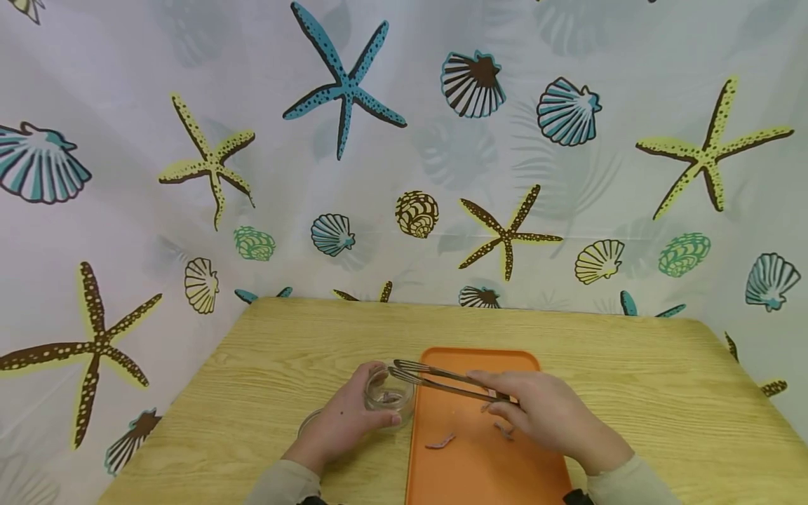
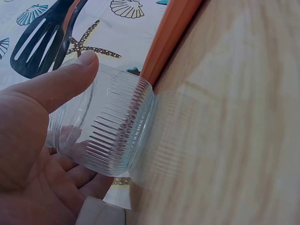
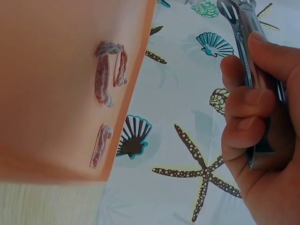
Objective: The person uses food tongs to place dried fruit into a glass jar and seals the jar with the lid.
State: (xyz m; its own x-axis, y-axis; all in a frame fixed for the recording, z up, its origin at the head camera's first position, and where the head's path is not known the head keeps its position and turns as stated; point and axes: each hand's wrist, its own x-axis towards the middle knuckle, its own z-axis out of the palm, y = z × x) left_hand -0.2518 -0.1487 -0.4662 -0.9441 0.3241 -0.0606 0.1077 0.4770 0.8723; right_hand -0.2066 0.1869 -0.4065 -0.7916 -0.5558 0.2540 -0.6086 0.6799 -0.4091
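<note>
My left hand (image 1: pixel 344 421) grips a small clear ribbed glass jar (image 2: pixel 119 122) that stands on the table just left of the orange tray. A brownish strip (image 1: pixel 390 397) shows through the jar's glass. In my right hand (image 1: pixel 549 414) are metal tongs (image 1: pixel 442 375) with slotted ends, pointing left. The slotted tips (image 2: pixel 40 47) hang over the jar's mouth, apart from each other, and I see nothing between them. Wrinkled, whitish-brown dried strips (image 3: pixel 102 77) lie on the orange tray (image 1: pixel 467 470) below the right hand, one strip (image 1: pixel 440 442) apart from the others.
A round rim (image 1: pixel 309 419), perhaps a lid, lies partly hidden behind the left wrist. The wood-grain table (image 1: pixel 303 337) extends around the tray. A white curtain (image 1: pixel 379 245) printed with starfish and shells stands behind and at the sides.
</note>
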